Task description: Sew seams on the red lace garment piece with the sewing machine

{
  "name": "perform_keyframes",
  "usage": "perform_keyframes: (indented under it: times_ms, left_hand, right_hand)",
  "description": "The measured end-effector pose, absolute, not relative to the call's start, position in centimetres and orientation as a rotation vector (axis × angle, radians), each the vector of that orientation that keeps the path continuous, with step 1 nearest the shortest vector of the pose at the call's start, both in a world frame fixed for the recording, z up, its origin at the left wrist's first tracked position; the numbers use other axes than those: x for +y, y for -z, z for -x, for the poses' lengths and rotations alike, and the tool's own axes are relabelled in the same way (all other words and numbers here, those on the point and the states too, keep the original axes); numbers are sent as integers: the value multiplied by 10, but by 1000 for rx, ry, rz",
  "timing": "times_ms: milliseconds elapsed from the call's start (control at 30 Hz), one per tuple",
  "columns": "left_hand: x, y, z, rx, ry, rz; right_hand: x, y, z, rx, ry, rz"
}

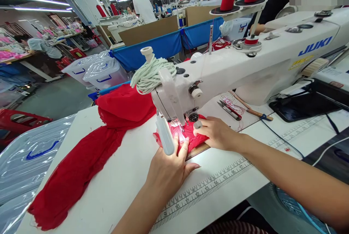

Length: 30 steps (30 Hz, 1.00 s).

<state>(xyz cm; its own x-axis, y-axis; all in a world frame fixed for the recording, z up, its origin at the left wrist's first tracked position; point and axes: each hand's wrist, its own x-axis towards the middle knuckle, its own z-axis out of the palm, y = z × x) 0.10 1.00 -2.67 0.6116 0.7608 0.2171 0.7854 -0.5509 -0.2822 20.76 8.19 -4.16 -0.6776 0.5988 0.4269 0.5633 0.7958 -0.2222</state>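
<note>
A piece of red fabric (pixel 200 140) lies under the needle and presser foot of a white sewing machine (pixel 218 70), lit by the machine's lamp. My left hand (pixel 167 168) rests on its near left part, fingers spread and flat, thumb out to the side. On the right edge of the fabric, my right hand (pixel 219 134) has its fingers curled onto the cloth, the fingertips partly hidden by the machine head. A pale grey guard (pixel 165 136) hangs in front of my left fingers. A longer red cloth (pixel 79 168) stretches over the table to the left.
Thread snips (pixel 230 110) and a wooden-handled tool (pixel 259 114) lie right of the needle. A dark tablet (pixel 305 105) sits farther right. A printed ruler (pixel 207 190) runs along the table's front edge. Clear plastic bins (pixel 32 157) stand at the left. Other people work behind.
</note>
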Motion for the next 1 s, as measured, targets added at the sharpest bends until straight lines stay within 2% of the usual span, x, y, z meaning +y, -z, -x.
perform_keyframes:
  times_ms: [267,467,600,733,833,1000]
  left_hand:
    - [17,31,-6,-1470,483,2490]
    - [30,21,-11,-2083,1155,2709]
    - [35,19,-12,-2240,1307,2739]
    - [33,21,-14,-2434,1313,2793]
    - [32,21,-15,-2473,1462,2711]
    - [33,16,-14,-2585,1470,2718]
  right_hand:
    - [77,39,-205,-2430,-242,909]
    - [78,40,-203,-2279,-482,898]
    - [78,38,-201,-2126,-661,886]
    - [75,35,-200,-2035,-790,859]
    - [74,36,-199,-2071,-708,853]
    - [75,46,-196,-2096,-225,951]
